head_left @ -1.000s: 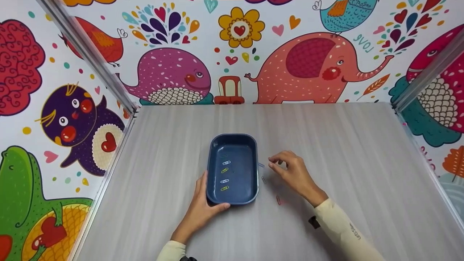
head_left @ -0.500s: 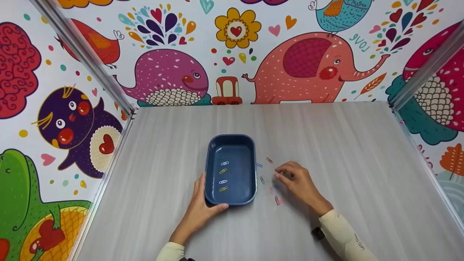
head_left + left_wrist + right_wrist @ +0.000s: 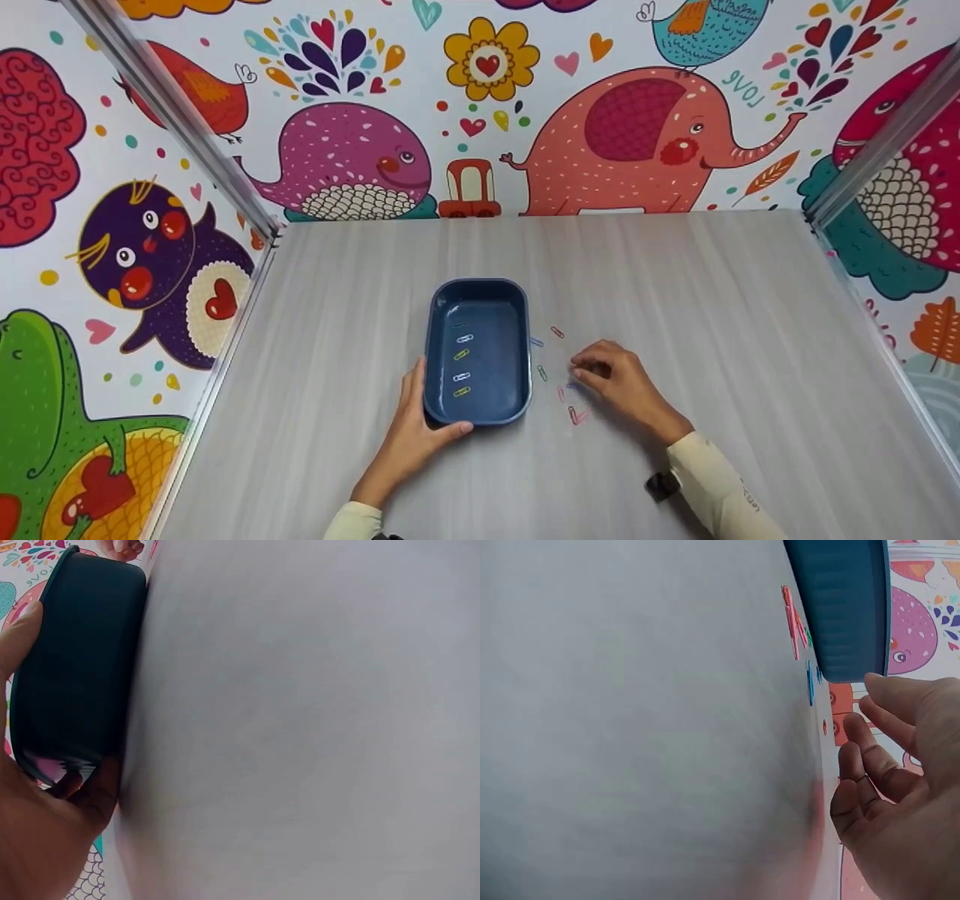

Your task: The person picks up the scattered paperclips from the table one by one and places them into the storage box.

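At far left, printed on the side wall, a green crocodile and beside it a purple penguin; after this, on the back wall, a purple whale. Lower down, the left hand, grasping the blue tray at its near left corner: thumb at the near rim, fingers along the left side. Inside the tray, in one column nearer to the left wall, five paper clips, counted from the far end: a dark green clip, rather faint to see, a white clip, a yellow clip, a second white clip and a second yellow clip.

Just right of the tray, on the grey table, seven more, as far as possible to count: a blue clip, a green clip, a red clip, farthest away, a pink clip, another blue clip, and nearest to the person another red clip with another pink clip, touching or just beside, cannot tell which.

Next, the right hand, released, fingers loosely bent, near the second blue clip but apart from it. Behind, on the wall, a salmon elephant. At the right wrist, a black device; on the pale sleeve, small dark lettering, not safely readable. Beside the elephant's head, the printed word "LOVE", with its letters turned.
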Demonstrator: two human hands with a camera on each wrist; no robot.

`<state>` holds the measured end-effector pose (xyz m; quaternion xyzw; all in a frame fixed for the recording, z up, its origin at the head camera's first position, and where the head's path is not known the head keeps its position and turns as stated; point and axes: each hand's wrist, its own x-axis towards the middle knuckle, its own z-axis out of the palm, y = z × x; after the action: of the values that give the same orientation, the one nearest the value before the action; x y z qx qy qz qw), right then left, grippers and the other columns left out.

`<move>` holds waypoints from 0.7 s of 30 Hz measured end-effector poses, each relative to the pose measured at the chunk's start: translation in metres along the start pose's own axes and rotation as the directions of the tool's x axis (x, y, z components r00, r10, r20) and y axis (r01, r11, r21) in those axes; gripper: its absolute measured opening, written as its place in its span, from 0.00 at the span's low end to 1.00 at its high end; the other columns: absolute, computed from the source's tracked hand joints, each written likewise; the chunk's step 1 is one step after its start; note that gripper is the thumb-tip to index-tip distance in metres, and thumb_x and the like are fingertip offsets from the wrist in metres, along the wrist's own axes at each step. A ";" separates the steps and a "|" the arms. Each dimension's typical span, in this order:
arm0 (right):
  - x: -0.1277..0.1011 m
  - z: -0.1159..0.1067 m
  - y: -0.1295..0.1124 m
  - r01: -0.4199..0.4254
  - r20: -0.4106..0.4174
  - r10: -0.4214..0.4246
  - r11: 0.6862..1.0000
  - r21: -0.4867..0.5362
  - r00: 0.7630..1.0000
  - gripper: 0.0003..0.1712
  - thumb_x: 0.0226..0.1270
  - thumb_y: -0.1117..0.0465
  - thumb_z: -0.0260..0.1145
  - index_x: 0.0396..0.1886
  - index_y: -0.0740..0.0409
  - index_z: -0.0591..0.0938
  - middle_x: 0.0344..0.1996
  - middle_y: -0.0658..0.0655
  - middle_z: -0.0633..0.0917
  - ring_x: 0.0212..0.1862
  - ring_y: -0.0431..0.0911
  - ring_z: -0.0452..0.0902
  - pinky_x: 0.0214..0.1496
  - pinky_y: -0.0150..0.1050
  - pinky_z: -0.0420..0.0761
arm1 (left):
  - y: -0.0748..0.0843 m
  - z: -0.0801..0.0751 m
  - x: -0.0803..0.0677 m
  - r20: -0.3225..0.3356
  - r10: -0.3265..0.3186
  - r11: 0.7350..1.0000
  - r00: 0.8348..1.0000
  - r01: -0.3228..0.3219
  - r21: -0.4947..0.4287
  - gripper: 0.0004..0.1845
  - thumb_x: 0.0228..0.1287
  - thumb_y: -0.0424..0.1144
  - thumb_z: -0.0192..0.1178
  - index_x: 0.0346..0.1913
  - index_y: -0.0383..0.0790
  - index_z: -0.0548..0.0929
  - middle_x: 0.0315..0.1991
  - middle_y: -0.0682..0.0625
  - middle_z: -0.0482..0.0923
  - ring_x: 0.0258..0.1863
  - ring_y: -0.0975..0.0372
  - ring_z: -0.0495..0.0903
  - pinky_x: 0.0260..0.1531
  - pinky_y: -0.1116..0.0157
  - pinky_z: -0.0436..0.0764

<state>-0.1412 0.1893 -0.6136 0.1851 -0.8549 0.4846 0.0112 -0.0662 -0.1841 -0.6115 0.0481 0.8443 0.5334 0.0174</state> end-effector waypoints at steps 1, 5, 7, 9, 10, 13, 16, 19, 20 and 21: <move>-0.001 0.000 0.001 0.002 0.008 -0.002 1.000 -0.008 1.000 0.09 0.70 0.70 0.79 0.47 0.58 0.94 0.44 0.48 0.89 0.46 0.46 0.81 0.49 0.34 0.82 | 0.000 0.000 0.000 0.001 -0.003 1.000 1.000 0.003 -0.004 0.72 0.55 0.51 0.88 0.90 0.34 0.46 0.86 0.34 0.51 0.85 0.39 0.55 0.81 0.38 0.55; -0.004 -0.002 0.006 0.019 0.028 -0.018 0.999 -0.040 0.999 0.10 0.68 0.72 0.79 0.46 0.57 0.95 0.45 0.48 0.88 0.49 0.47 0.80 0.52 0.36 0.83 | 0.000 0.000 0.001 0.003 -0.004 1.000 1.000 0.005 -0.015 0.72 0.56 0.50 0.87 0.90 0.34 0.45 0.86 0.34 0.51 0.85 0.39 0.54 0.82 0.38 0.54; -0.006 -0.003 0.008 0.029 0.033 -0.028 0.998 -0.050 0.999 0.10 0.67 0.72 0.80 0.45 0.57 0.95 0.45 0.48 0.88 0.50 0.46 0.80 0.55 0.35 0.83 | 0.001 -0.001 0.001 0.003 0.000 1.000 1.000 0.000 -0.020 0.72 0.56 0.51 0.87 0.90 0.35 0.45 0.86 0.34 0.50 0.85 0.39 0.53 0.81 0.38 0.54; -0.007 -0.003 0.009 0.043 0.038 -0.041 0.998 -0.053 0.998 0.10 0.65 0.72 0.81 0.43 0.57 0.95 0.45 0.48 0.87 0.51 0.45 0.79 0.56 0.34 0.82 | 0.001 -0.001 0.001 -0.002 0.012 1.000 1.000 -0.012 -0.018 0.73 0.55 0.51 0.87 0.90 0.34 0.46 0.86 0.33 0.51 0.85 0.38 0.54 0.81 0.36 0.55; -0.007 -0.003 0.010 0.052 0.040 -0.049 0.997 -0.055 0.998 0.10 0.65 0.72 0.82 0.42 0.57 0.95 0.45 0.48 0.87 0.51 0.45 0.78 0.56 0.34 0.81 | 0.001 -0.001 0.001 -0.004 0.019 1.000 1.000 -0.019 -0.017 0.73 0.55 0.51 0.87 0.90 0.34 0.46 0.86 0.32 0.51 0.85 0.37 0.54 0.81 0.36 0.55; -0.009 -0.003 0.011 0.081 0.048 -0.078 0.995 -0.065 0.996 0.09 0.63 0.72 0.83 0.41 0.58 0.95 0.43 0.49 0.86 0.50 0.45 0.76 0.51 0.33 0.79 | 0.000 0.000 0.000 -0.011 0.034 0.999 0.999 -0.034 0.000 0.72 0.55 0.52 0.87 0.90 0.33 0.46 0.85 0.32 0.52 0.84 0.36 0.55 0.80 0.35 0.58; -0.011 -0.002 0.013 0.103 0.047 -0.100 0.991 -0.081 0.994 0.09 0.62 0.73 0.83 0.39 0.59 0.95 0.42 0.50 0.85 0.48 0.45 0.75 0.46 0.33 0.78 | 0.001 0.000 0.000 -0.009 0.031 1.000 0.999 -0.031 0.001 0.72 0.55 0.53 0.87 0.90 0.33 0.46 0.85 0.32 0.51 0.84 0.36 0.55 0.79 0.35 0.58; -0.013 -0.001 0.013 0.115 0.034 -0.112 0.990 -0.085 0.993 0.10 0.60 0.75 0.83 0.37 0.60 0.95 0.41 0.51 0.85 0.47 0.45 0.74 0.43 0.33 0.77 | 0.001 0.000 -0.001 0.002 0.007 1.000 1.000 -0.007 -0.012 0.73 0.56 0.54 0.87 0.90 0.35 0.45 0.86 0.33 0.50 0.85 0.37 0.54 0.80 0.35 0.56; -0.013 0.000 0.012 0.112 0.030 -0.110 0.990 -0.085 0.993 0.10 0.59 0.76 0.83 0.37 0.60 0.95 0.41 0.51 0.85 0.47 0.45 0.74 0.43 0.33 0.77 | 0.001 0.000 -0.001 0.003 0.000 1.000 1.000 0.000 -0.012 0.73 0.56 0.54 0.87 0.90 0.35 0.45 0.87 0.33 0.49 0.85 0.38 0.53 0.80 0.36 0.56; -0.012 0.000 0.012 0.113 0.027 -0.112 0.990 -0.082 0.993 0.10 0.59 0.77 0.83 0.36 0.60 0.95 0.41 0.51 0.85 0.47 0.45 0.74 0.43 0.33 0.77 | 0.001 -0.001 0.000 0.004 -0.006 1.000 1.000 0.006 -0.012 0.73 0.56 0.53 0.87 0.90 0.35 0.45 0.87 0.33 0.49 0.85 0.38 0.53 0.81 0.36 0.56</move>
<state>-0.1336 0.1985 -0.6263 0.2378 -0.8626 0.4449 0.0367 -0.0658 -0.1843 -0.6100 0.0464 0.8411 0.5384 0.0210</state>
